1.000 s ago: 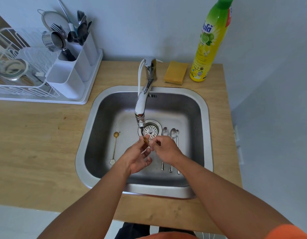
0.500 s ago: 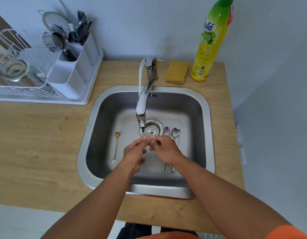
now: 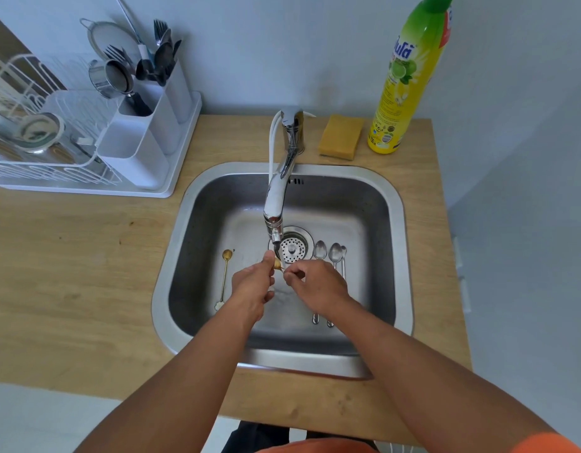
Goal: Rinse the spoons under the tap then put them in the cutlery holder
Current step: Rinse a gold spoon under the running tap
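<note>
Under the chrome tap, both hands meet over the steel sink. My left hand and my right hand pinch a small gold spoon, its bowl showing between the fingertips below the spout. A second gold spoon lies on the sink floor at the left. Three silver spoons lie side by side right of the drain, partly under my right hand. The white cutlery holder stands in the dish rack at the back left, with forks and spoons in it.
A white dish rack holds a strainer, a metal cup and a lid. A yellow sponge and a tall yellow-green dish soap bottle stand behind the sink. The wooden counter surrounds it.
Both hands stay under the spout, fingers shifting slightly around the gold spoon. My left thumb has risen toward the tap tip.
</note>
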### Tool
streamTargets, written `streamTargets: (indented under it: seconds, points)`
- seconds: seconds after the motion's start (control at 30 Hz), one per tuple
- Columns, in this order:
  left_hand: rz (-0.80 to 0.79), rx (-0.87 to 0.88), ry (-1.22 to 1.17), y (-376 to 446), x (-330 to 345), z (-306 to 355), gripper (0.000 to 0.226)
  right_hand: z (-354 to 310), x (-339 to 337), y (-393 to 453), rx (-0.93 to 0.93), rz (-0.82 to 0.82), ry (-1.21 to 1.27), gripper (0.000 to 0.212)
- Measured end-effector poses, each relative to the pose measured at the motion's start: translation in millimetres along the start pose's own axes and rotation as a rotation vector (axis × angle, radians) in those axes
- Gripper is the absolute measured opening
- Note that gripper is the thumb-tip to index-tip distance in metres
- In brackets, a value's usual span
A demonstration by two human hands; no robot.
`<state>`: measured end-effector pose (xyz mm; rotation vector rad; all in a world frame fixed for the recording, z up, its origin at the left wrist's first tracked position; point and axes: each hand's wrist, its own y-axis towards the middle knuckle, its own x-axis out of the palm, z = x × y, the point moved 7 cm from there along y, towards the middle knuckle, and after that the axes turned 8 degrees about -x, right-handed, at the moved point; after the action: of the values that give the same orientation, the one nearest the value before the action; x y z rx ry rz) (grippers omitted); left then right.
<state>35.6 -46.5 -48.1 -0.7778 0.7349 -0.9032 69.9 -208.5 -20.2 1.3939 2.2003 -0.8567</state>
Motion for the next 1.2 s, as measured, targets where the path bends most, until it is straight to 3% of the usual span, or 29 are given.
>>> streamTargets:
  seconds: [0.1,0.3,0.53,0.8,1.0,1.2]
  points:
    - [-0.022,0.069,0.095,-3,1,7,0.038,-1,3,3,-0.011,-0.062,0.052,0.015]
    - [-0.192,0.127,0.285,-9,5,16,0.034,10,7,9,0.044,-0.092,0.502,0.017]
    - [-0.427,-0.071,0.404,-16,9,-19,0.038,22,7,10,0.155,0.001,0.741,0.01]
    - [-0.356,0.004,0.439,-8,-6,-10,0.022,17,6,10,0.214,0.033,0.795,0.011]
    - [-0.253,0.043,0.439,-9,-7,13,0.037,9,18,7,0.306,0.068,0.802,0.008]
    - [-0.254,0.128,0.537,-13,-8,7,0.027,16,3,17,0.329,0.153,0.822,0.017]
